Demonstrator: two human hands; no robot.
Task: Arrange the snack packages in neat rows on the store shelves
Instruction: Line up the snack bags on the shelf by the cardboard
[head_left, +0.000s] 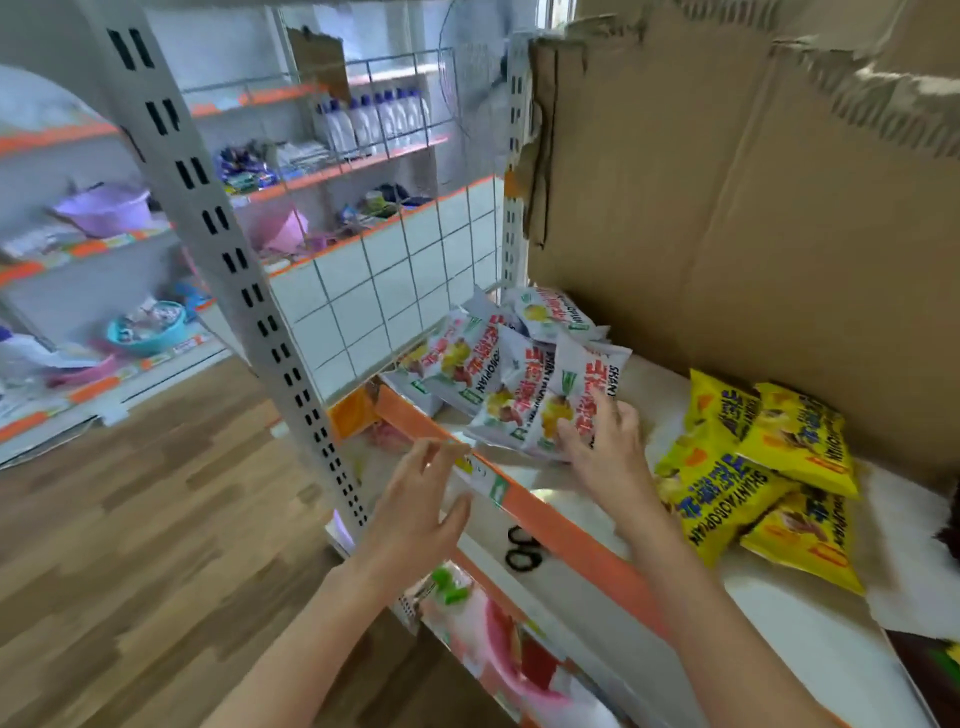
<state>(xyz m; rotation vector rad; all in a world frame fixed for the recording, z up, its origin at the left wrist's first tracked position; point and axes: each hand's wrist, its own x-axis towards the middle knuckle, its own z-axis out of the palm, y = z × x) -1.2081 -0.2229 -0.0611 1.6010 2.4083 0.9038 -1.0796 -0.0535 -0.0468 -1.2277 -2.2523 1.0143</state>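
Far left, other shelving with a purple plastic basin and white plastic bottles with blue caps, not my job. Then the grey slotted metal upright and white wire grid side panel of my shelf. My left hand hovers at the orange plastic price strip on the shelf's front edge, fingers spread and relaxed, gripping nothing, though blur makes it hard to say if the tips touch the strip. Next, the white foil snack packages with red lettering lie in a loose overlapping heap at the shelf's left end against the grid, tilted every way. My right hand rests on the nearest one, fingers laid flat on its face, pressing rather than pinching. Right of that, the yellow foil snack packages sit in a second jumbled pile, near the brown corrugated cardboard sheet backing the shelf. Progress: early, I'd judge. Flavours roughly separated, no rows yet; both piles need standing up and lining along the front.
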